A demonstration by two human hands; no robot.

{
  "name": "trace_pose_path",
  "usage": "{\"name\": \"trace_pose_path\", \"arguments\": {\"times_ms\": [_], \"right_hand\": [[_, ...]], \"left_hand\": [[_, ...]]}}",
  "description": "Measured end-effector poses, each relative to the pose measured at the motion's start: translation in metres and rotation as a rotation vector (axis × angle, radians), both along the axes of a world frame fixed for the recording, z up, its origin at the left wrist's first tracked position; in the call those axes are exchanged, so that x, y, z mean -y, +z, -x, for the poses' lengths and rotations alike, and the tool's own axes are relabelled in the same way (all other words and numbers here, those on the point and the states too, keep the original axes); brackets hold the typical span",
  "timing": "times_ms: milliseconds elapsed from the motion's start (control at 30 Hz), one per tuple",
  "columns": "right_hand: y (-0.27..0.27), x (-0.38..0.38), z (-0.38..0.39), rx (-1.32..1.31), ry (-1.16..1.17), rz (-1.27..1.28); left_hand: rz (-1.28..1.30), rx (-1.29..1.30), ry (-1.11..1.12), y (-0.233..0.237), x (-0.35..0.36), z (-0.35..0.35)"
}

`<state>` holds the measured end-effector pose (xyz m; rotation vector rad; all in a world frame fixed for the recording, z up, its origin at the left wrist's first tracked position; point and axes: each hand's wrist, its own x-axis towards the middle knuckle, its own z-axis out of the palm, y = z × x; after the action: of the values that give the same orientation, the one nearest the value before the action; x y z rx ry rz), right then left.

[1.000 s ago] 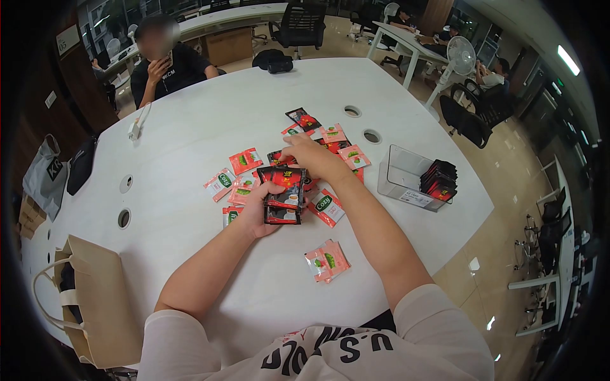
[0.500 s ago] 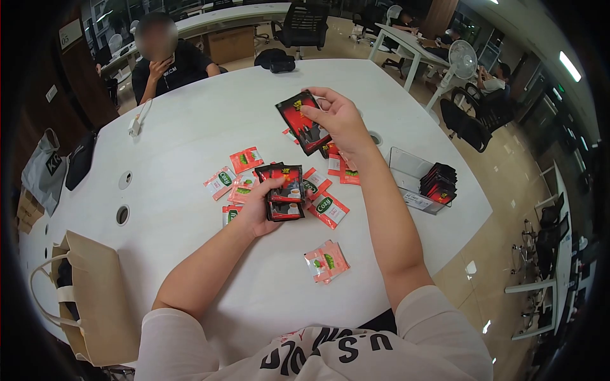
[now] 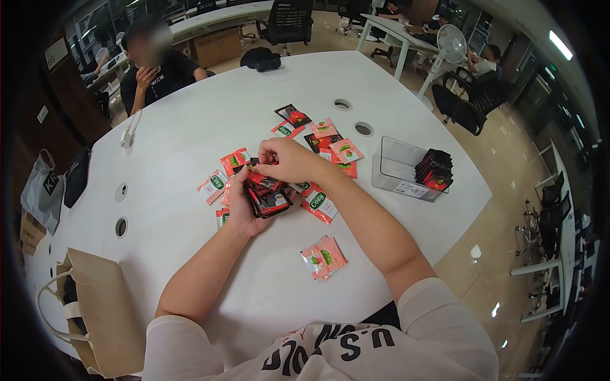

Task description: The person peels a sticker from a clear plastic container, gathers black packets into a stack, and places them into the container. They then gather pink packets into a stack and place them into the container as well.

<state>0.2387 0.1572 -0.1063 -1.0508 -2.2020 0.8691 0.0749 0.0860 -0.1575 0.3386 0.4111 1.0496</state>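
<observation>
My left hand [image 3: 240, 208] is wrapped round a stack of black-and-red sachets [image 3: 272, 202] above the middle of the table. Over the top of that stack, my right hand [image 3: 289, 159] is closed on a black-and-red sachet [image 3: 253, 162], mostly hidden by its fingers. Pink and red Cozy sachets [image 3: 319, 206] lie around and under both hands. Beyond the right hand is a loose pile of pink sachets [image 3: 347, 151] and black-and-red sachets [image 3: 293, 115]. Closer to my body, a small pile of pink sachets [image 3: 325, 256] lies by itself.
A clear plastic holder [image 3: 395, 164] on the right contains upright black-and-red sachets [image 3: 434, 169]. A beige tote bag [image 3: 101, 311] stands at the left edge. The white table [image 3: 190, 152] has several round holes. Across it sits a person [image 3: 166, 79], near a white charger [image 3: 126, 136].
My right hand has come down and left with its sachet to the stack in my left hand. The stack has tilted. A black-and-red sachet and table holes behind the right hand now show.
</observation>
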Motion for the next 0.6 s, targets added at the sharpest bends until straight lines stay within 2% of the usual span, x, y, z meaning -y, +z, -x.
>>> {"name": "trace_pose_path", "arguments": {"times_ms": [100,200,267,367,467,600], "right_hand": [[0.007,0.002,-0.006,-0.087,-0.017,0.162],[0.003,-0.019,-0.03,-0.205,0.013,0.167],[0.008,-0.027,-0.055,0.116,-0.232,-0.044],[0.0,-0.034,-0.084,0.631,-0.456,-0.21],[-0.041,-0.048,-0.091,0.623,-0.579,-0.349],[-0.049,-0.052,-0.074,0.67,-0.612,-0.389]], "left_hand": [[-0.008,0.053,0.002,0.0,0.0,0.001],[-0.043,0.008,-0.006,-0.008,-0.005,0.005],[-0.044,0.045,-0.058,-0.007,-0.004,0.006],[-0.08,0.053,-0.125,-0.007,-0.003,0.007],[-0.059,0.004,-0.115,-0.006,-0.003,0.005],[-0.019,-0.046,-0.092,-0.006,-0.003,0.005]]}}
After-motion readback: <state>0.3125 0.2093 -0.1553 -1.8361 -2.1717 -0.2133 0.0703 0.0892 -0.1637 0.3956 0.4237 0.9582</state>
